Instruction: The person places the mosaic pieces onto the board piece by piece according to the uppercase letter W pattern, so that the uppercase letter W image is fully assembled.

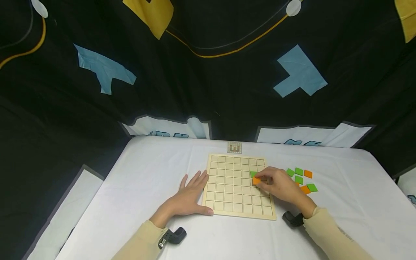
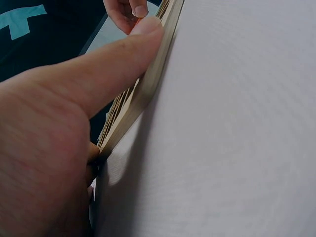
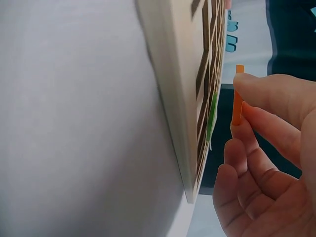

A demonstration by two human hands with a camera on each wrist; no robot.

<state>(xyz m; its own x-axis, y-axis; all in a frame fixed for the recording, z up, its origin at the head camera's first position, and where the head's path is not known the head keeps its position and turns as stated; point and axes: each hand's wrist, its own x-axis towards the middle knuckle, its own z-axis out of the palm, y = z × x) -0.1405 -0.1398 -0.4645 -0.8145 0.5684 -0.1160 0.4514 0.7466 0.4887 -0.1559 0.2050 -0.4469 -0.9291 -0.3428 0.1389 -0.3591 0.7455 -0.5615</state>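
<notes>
1. Beige sleeves [image 1: 139,245] lay nearest, over the white table [image 1: 107,206].
2. Gridded board [image 1: 233,198] rested on it.
3. Left hand [image 1: 186,200], fingers spread apart, touched its left edge.
4. Right hand [image 1: 280,184] pinched an orange tile [image 1: 256,181], roughly level above the grid, just nearside of a green tile [image 1: 253,174].

The left arm [image 1: 138,243] and right arm [image 1: 334,234] reach forward and slant inward. The left hand [image 1: 188,200] lies palm down, its fingers [image 1: 195,181] straight and spread, the thumb [image 1: 204,210] stretched out sideways toward the other arm. The right hand [image 1: 277,183] points across the body, knuckles up, thumb and fingertips pinching, the remaining fingers curled loosely.
</notes>
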